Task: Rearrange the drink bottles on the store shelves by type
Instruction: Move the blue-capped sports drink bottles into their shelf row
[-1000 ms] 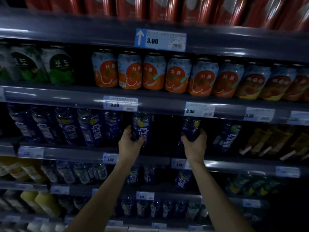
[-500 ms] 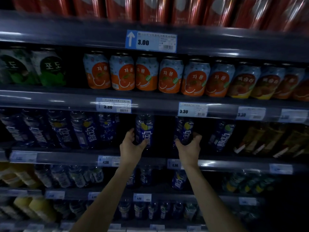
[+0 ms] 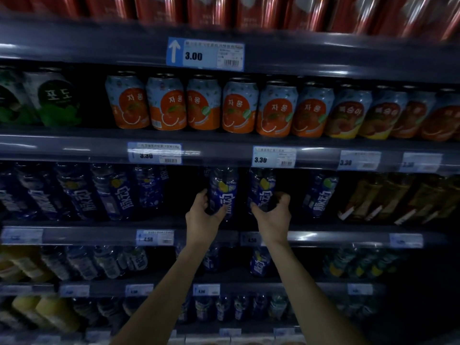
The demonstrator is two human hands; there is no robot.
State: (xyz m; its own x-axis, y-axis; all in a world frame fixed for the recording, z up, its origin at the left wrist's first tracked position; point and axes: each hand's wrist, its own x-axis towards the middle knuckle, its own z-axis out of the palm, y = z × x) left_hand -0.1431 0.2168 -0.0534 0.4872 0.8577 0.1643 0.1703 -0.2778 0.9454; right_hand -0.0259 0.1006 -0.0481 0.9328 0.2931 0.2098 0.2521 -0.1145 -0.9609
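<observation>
Two blue bottles, lower halves hidden behind left hand [image 3: 202, 221] and right hand [image 3: 273, 220].

Red cans [image 3: 249, 11] blurred, tops cut off by upper edge.

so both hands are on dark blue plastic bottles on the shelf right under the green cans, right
Not quite. The head view shows the left hand and right hand each on a dark blue plastic bottle, but the cans directly above that shelf are orange and light blue cans. The green cans sit far off to the left on that upper shelf.
</observation>
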